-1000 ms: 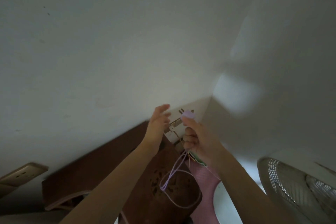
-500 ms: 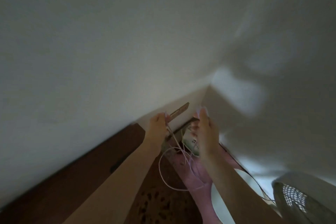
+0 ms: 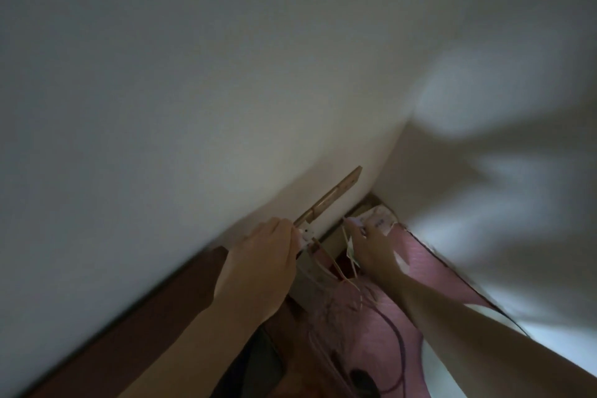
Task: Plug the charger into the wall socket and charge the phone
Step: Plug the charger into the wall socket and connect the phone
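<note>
Dim room corner, pale wall (image 3: pixel 193 107) above a dark wooden edge: plugging in at the socket.

The left hand (image 3: pixel 258 265) pinches a small white charger (image 3: pixel 306 234) against the wall, at the low end of the socket strip (image 3: pixel 326 200); keep it square and push straight. To the strip's right, the right hand (image 3: pixel 371 245) pinches thin cable (image 3: pixel 350 244). Phone not identifiable; blur leaves no writing legible.

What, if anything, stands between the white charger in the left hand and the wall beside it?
Nothing visible does. The left hand holds the white charger right against the wall, just below a wooden strip. The picture is blurred and dim, so the socket itself cannot be made out. The cable trails down, clear of it.
</note>
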